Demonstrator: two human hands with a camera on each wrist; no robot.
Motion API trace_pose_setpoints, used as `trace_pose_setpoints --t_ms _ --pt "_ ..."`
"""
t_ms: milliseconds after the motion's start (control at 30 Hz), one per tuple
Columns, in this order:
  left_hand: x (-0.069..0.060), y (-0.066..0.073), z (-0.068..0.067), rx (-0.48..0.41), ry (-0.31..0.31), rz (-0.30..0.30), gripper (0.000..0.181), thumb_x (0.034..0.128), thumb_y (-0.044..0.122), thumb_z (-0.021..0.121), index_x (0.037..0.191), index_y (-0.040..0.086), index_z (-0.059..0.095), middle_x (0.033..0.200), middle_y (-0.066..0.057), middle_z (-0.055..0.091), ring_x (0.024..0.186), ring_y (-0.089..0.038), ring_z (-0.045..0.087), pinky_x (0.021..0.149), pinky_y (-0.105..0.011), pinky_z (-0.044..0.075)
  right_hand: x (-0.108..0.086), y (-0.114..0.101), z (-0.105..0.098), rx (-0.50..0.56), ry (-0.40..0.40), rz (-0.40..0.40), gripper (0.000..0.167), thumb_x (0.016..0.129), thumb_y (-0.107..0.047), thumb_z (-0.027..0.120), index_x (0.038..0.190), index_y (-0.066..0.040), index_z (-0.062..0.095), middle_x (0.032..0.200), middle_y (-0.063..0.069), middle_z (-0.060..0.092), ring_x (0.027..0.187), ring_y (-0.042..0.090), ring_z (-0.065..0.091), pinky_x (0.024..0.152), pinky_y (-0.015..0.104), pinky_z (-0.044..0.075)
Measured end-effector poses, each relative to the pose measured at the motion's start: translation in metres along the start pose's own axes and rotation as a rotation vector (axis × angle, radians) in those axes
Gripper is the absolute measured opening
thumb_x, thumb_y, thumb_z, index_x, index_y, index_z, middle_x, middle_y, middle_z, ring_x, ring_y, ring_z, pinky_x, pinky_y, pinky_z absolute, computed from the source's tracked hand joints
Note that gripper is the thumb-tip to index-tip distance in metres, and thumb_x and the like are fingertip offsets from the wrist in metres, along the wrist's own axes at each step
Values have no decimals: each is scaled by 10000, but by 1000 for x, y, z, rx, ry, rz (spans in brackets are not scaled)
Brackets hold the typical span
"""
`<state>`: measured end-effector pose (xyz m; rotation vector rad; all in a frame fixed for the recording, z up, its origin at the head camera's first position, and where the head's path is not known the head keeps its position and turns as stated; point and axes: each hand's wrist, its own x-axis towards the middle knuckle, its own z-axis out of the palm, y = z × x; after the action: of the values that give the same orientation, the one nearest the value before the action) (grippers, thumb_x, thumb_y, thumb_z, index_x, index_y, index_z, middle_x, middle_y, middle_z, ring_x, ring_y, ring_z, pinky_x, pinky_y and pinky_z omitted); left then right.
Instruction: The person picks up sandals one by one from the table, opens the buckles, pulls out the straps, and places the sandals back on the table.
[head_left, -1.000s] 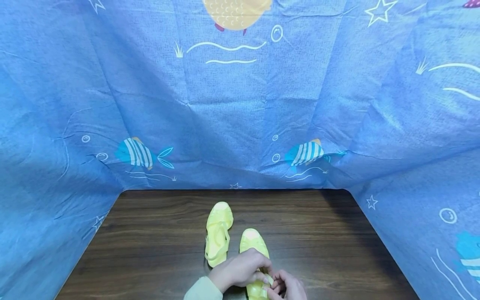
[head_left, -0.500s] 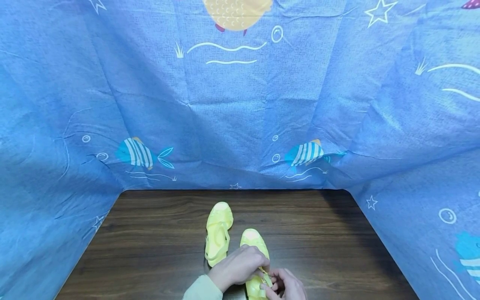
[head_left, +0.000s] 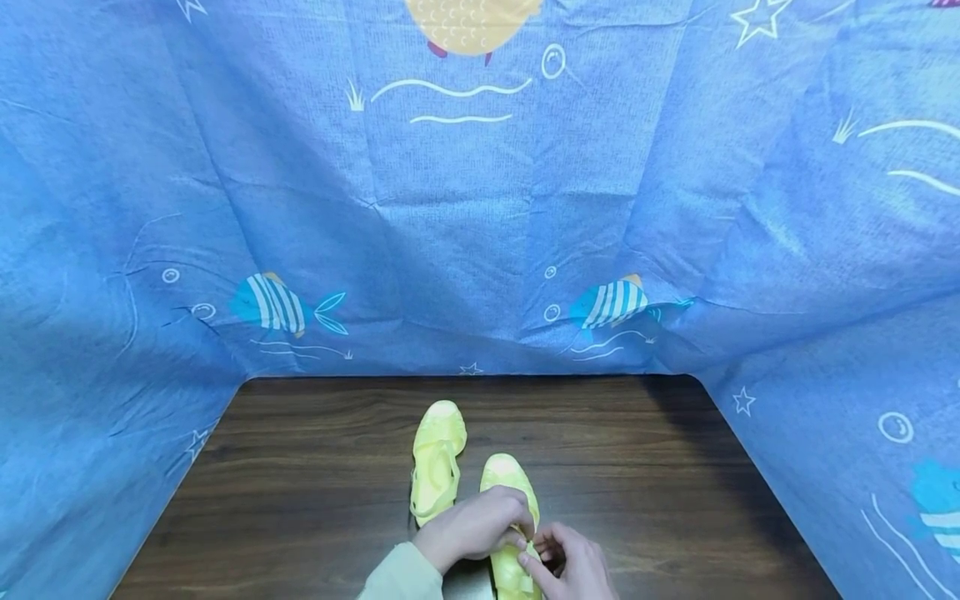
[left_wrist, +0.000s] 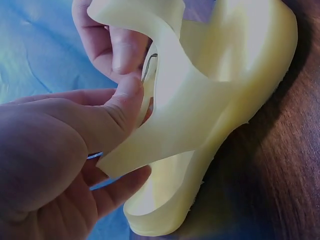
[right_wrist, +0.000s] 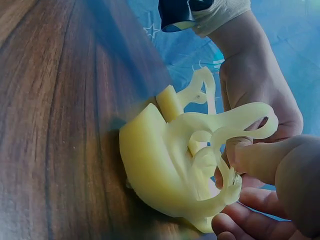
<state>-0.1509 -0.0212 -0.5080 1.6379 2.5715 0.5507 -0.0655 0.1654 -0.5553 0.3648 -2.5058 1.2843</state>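
Note:
A pale yellow sandal [head_left: 508, 475] of soft, glossy plastic lies toe-away on the dark table in the head view, partly under both hands. My left hand [head_left: 480, 523] reaches across its middle. In the left wrist view, that hand's thumb and fingers pinch a strap [left_wrist: 185, 105] on the sandal's side, beside a thin metal buckle pin [left_wrist: 151, 61]. My right hand [head_left: 576, 567] meets it from the right, thumb and fingers pinching the strap near the buckle. The right wrist view shows a looped strap [right_wrist: 250, 120] above the right thumb. A matching sandal [head_left: 438, 458] lies to the left.
The brown wood-grain table [head_left: 645, 483] extends to both sides of the sandals. A blue cloth [head_left: 465, 233] printed with fish and stars hangs behind and along the table's left and right edges.
The right hand's fingers have drawn a little closer to the left hand, and the strap end that stood up between them is now mostly covered. Neither sandal has visibly shifted on the table.

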Motion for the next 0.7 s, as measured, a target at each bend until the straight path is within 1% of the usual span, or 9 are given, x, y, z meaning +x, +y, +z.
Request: trace_pose_setpoints --t_ms 67,133,267,400,533,700 --pt "0 -1 0 -53 6 3 53 872 210 814 908 175 797 864 148 702 816 102 576 777 -13 430 2 0 -1 7 -16 -11 226 781 -158 896 854 -197 687 747 -186 653 648 -87 570 527 164 511" --pt "0 -2 0 -105 14 -3 45 874 197 809 897 166 788 849 146 711 787 128 554 753 -10 429 3 0 -1 -1 -14 -25 240 763 -142 901 842 -201 683 730 -187 655 638 -97 562 527 154 504" --pt "-3 -3 2 -201 53 -38 37 876 187 802 879 161 776 833 150 725 762 162 530 730 -14 435 2 -1 0 -17 19 -51 267 729 -103 902 806 -225 678 690 -208 630 610 -112 531 516 126 468" --pt "-6 -3 5 -275 94 -85 40 889 179 800 872 158 770 829 146 722 769 153 535 734 -50 469 1 0 1 -21 65 -65 274 708 -81 904 791 -227 688 681 -219 615 603 -108 528 515 112 449" --pt "-8 -3 7 -332 112 -127 39 898 160 803 874 155 772 833 145 716 773 138 540 740 -99 510 0 1 4 -21 111 -76 267 693 -83 919 795 -210 708 705 -199 640 623 -89 571 519 121 473" --pt "-10 -2 9 -352 144 -153 41 900 155 805 871 165 777 845 155 720 793 134 555 757 -122 524 -1 2 8 -23 178 -115 287 655 -52 932 793 -212 737 717 -172 658 631 -127 579 514 117 492"
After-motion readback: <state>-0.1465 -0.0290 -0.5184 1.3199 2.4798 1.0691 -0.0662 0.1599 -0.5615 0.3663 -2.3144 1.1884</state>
